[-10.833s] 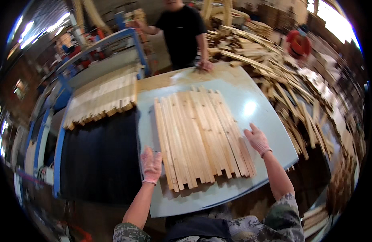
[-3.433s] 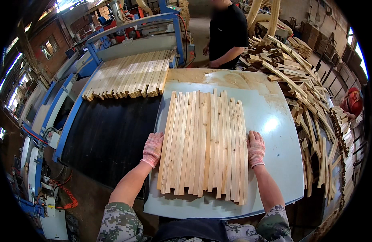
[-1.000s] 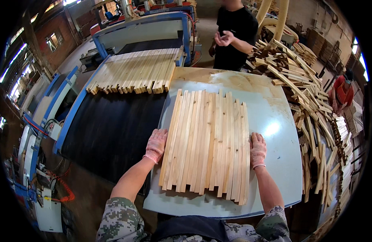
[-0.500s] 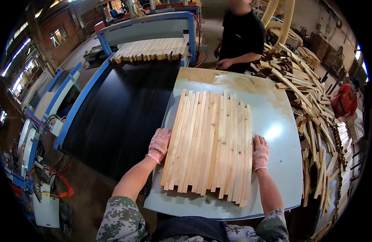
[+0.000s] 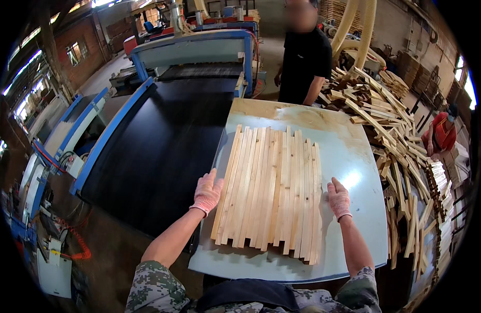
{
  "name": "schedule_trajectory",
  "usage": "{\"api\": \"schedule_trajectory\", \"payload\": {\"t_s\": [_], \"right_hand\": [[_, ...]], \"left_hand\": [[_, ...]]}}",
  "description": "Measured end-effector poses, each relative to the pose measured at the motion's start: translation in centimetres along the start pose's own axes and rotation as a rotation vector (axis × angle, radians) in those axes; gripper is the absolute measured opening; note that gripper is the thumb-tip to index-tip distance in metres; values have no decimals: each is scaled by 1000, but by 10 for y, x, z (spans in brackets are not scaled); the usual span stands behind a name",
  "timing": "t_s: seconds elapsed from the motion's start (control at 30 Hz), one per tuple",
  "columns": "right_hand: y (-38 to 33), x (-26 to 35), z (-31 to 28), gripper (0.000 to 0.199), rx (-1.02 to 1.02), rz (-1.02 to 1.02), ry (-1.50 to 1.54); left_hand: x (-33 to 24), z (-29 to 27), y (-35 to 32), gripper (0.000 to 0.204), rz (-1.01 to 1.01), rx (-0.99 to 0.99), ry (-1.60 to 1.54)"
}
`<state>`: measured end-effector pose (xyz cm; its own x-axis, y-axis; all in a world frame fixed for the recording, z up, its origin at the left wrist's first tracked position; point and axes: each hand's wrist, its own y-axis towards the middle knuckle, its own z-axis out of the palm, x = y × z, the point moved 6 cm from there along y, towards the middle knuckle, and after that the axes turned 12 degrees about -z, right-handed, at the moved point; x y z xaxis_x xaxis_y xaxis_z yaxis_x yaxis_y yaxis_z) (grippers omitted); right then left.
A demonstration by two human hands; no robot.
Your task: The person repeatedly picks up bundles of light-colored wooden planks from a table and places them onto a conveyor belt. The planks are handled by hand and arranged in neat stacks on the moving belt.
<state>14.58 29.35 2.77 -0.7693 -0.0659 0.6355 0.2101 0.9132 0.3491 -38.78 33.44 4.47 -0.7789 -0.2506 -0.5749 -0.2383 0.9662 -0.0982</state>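
Slats [image 5: 271,190] lie side by side in a tidy batch on the counter [image 5: 355,156], beside the belt [image 5: 162,151]. Left hand [image 5: 207,192] and right hand [image 5: 338,198] press flat, fingers open, against the batch's sides, gripping nothing. Squaring looks nearly done; near ends remain uneven.

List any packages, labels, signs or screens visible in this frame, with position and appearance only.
None can be made out: no package, label, sign or screen shows clearly.
Pale boxy unit: lower left beside the conveyor, whitish; too small to tell whether it carries a label.
Stacked brown bundles: far upper right by the wall; too blurred to call packages.
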Motion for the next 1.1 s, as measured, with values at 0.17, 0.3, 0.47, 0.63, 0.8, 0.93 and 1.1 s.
{"api": "schedule_trajectory", "payload": {"t_s": [0.17,0.3,0.47,0.63,0.8,0.93,1.1], "right_hand": [[-14,42,10,57,402,391,196],[-14,51,23,63,396,121,-73],[-20,60,29,66,283,286,-103],[-17,74,30,51,277,318,51],[-15,78,45,53,342,329,115],[7,111,81,51,504,330,176],[28,217,171,45,695,276,488]], "left_hand": [[10,31,-35,83,120,-37,-116],[-11,39,-40,91,163,100,-131],[-19,40,-49,97,116,117,-125],[-40,0,-37,99,206,96,-103],[-38,-35,-20,96,218,52,20],[-14,-57,-2,90,147,13,174],[57,-133,44,92,-41,-90,482]]}}
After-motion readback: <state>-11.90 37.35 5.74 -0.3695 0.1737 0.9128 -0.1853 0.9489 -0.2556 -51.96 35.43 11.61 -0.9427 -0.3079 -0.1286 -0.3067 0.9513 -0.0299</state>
